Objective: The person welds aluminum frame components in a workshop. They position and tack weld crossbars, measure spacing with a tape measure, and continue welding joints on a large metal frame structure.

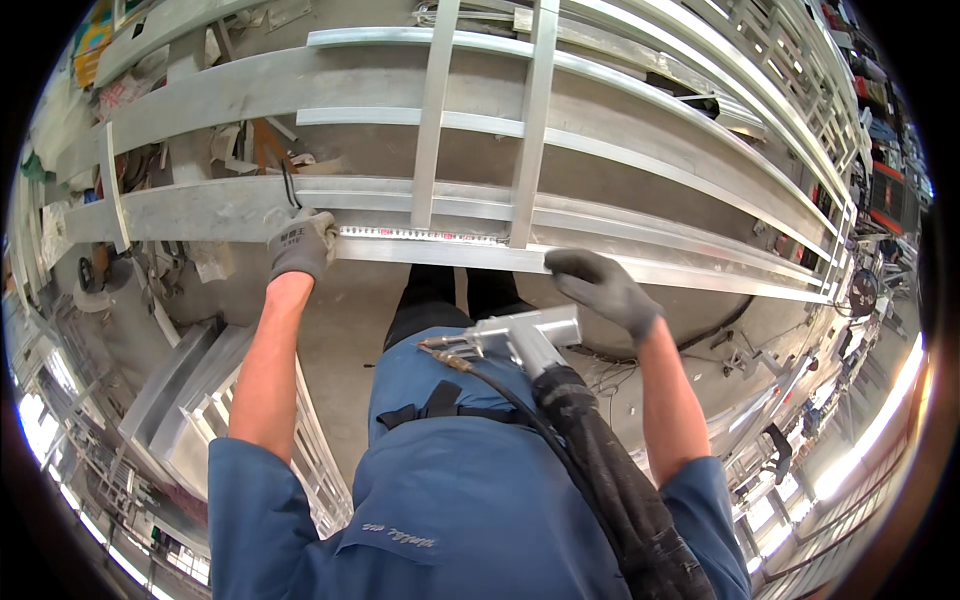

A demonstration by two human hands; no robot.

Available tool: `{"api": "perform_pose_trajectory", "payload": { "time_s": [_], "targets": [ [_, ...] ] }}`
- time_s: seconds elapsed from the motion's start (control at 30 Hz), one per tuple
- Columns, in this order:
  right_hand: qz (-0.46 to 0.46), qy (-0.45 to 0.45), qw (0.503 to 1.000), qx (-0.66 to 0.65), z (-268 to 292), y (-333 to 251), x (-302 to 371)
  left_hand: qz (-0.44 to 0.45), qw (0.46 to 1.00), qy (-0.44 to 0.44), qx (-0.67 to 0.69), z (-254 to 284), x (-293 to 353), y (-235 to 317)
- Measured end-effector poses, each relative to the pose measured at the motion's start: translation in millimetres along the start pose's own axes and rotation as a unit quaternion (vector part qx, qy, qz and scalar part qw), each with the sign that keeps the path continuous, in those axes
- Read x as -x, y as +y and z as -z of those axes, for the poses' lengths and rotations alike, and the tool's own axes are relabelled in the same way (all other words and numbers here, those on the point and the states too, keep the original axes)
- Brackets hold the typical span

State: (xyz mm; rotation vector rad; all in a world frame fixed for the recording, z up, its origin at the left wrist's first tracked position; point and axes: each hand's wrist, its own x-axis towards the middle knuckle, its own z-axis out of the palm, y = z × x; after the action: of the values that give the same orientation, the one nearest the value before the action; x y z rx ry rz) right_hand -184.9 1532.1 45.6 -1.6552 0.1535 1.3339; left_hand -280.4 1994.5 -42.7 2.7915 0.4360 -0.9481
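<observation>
My left hand [302, 245], in a grey work glove, is closed round one end of a measuring tape at the near rail. The white tape blade [420, 235] runs rightward from it along the aluminium rail [440, 254], passing a crossbar [424, 180] and ending near a second crossbar [530, 160]. Any tape case inside the fist is hidden. My right hand [603, 288], also gloved, has its fingers stretched out at the rail's near edge, right of the second crossbar. Nothing shows in it. A silver welding gun [540, 332] hangs against my body.
A thick black hose [620, 490] runs from the gun down my right side. Long parallel rails [650, 165] stretch away to the right. Grey beams [230, 88] support the frame at left. Stacked metal profiles [180, 375] stand at lower left; cables [690, 340] lie on the floor at right.
</observation>
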Motion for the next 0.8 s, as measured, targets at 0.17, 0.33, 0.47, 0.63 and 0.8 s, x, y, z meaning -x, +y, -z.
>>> {"api": "perform_pose_trajectory", "payload": {
  "time_s": [0.17, 0.33, 0.47, 0.63, 0.8],
  "targets": [
    [0.118, 0.133, 0.795, 0.580, -34.6, 31.8, -71.6, 0.005, 1.000, -0.003, 0.003, 9.2, 1.6, 6.7],
    [-0.030, 0.174, 0.837, 0.518, -71.9, 28.5, -93.5, 0.002, 0.999, 0.021, 0.038, -1.1, 7.2, -2.4],
    [0.136, 0.330, 0.778, 0.517, -75.0, 97.9, -104.6, -0.014, 1.000, 0.003, 0.020, 3.2, 1.8, -0.7],
    [0.210, 0.304, 0.775, 0.513, -65.2, 95.0, -99.4, -0.002, 1.000, -0.004, 0.015, 4.7, 5.5, -1.2],
    [0.242, 0.304, 0.766, 0.513, -56.0, 117.5, -106.4, -0.010, 1.000, -0.012, 0.003, 7.3, 2.6, -3.0]
  ]
}}
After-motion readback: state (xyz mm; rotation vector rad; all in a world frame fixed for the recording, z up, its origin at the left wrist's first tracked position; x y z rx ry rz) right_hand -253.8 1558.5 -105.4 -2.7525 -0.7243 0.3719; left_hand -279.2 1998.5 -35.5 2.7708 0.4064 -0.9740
